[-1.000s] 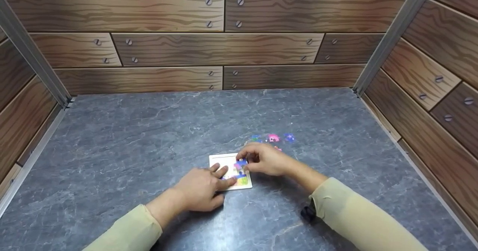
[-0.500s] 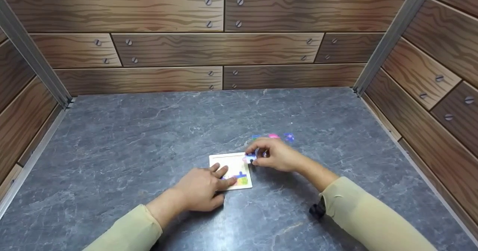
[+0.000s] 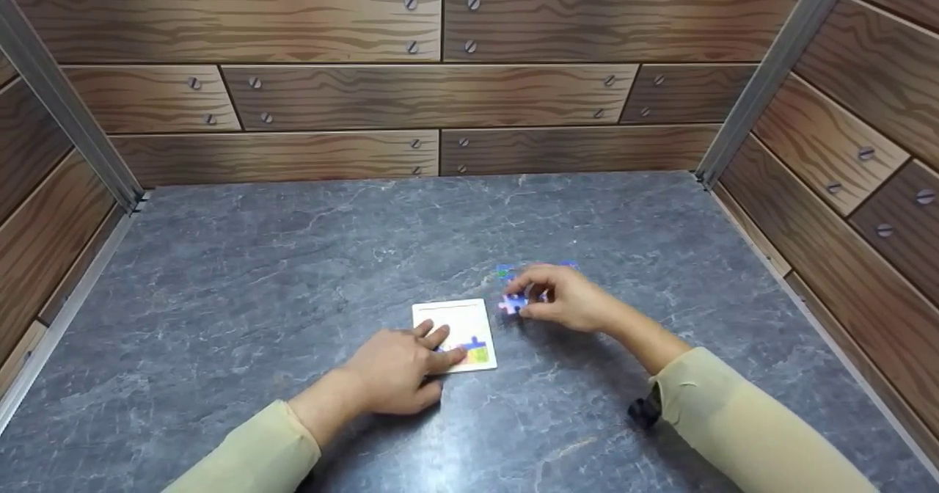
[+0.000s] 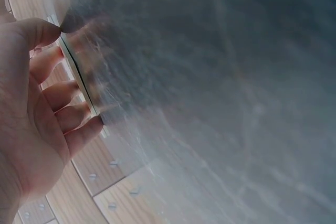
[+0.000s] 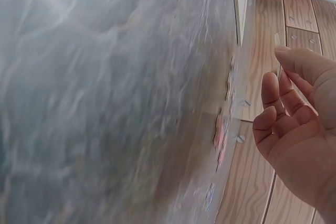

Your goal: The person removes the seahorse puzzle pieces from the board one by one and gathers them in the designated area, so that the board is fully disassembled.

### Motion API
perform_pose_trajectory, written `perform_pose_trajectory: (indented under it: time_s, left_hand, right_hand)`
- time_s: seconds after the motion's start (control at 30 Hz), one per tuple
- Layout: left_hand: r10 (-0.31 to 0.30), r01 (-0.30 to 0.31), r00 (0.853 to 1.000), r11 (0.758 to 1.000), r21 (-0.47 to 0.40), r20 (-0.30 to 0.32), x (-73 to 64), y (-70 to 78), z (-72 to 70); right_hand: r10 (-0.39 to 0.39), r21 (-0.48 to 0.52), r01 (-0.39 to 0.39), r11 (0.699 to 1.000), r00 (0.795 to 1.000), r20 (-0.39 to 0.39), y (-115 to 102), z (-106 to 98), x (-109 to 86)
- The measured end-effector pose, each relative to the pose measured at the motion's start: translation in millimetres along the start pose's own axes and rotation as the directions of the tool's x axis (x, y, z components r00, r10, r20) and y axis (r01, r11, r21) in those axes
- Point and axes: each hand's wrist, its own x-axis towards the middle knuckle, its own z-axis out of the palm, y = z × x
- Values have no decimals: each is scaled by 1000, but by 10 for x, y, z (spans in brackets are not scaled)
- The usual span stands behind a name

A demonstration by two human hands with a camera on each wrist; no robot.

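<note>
My left hand [image 3: 396, 368] rests with spread fingers on a white square puzzle board [image 3: 461, 318] and steadies its lower left part. Blue, yellow and green puzzle pieces [image 3: 479, 351] sit in the board's lower right corner; the fingers hide part of that row. Right of the board, my right hand [image 3: 568, 298] pinches a blue-and-pink jigsaw puzzle piece [image 3: 512, 304] between thumb and fingers. Seen edge-on in the right wrist view, the held piece [image 5: 277, 39] is off the table. The left wrist view shows the fingertips along the board's edge [image 4: 79, 74].
Beyond the right hand lie loose pieces: a green-blue one [image 3: 503, 270] and a blue-purple one [image 3: 570, 265], partly covered by the hand. A pink piece [image 5: 219, 142] lies on the table in the right wrist view. Wood-patterned walls [image 3: 330, 97] enclose the grey marbled tabletop [image 3: 293, 258].
The right hand has lifted the blue-and-pink puzzle piece off the board's right side and carried it right, beyond the board's edge. The left hand has stayed put.
</note>
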Motion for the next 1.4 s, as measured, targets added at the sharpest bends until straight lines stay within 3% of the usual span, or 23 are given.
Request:
perform_pose_trajectory:
  time_s: [0.33, 0.7, 1.4]
  left_hand:
    - [4, -4, 1000, 1000, 4, 1, -5, 3, -6]
    - [15, -15, 1000, 1000, -11, -23, -22, 20, -10]
    - [12, -12, 1000, 1000, -3, -26, -18, 6, -6]
  right_hand:
    - [55, -19, -56, 998, 998, -37, 103, -138, -142]
    - [56, -26, -58, 998, 996, -72, 231, -250, -253]
    - [135, -43, -139, 989, 986, -94, 447, -477, -450]
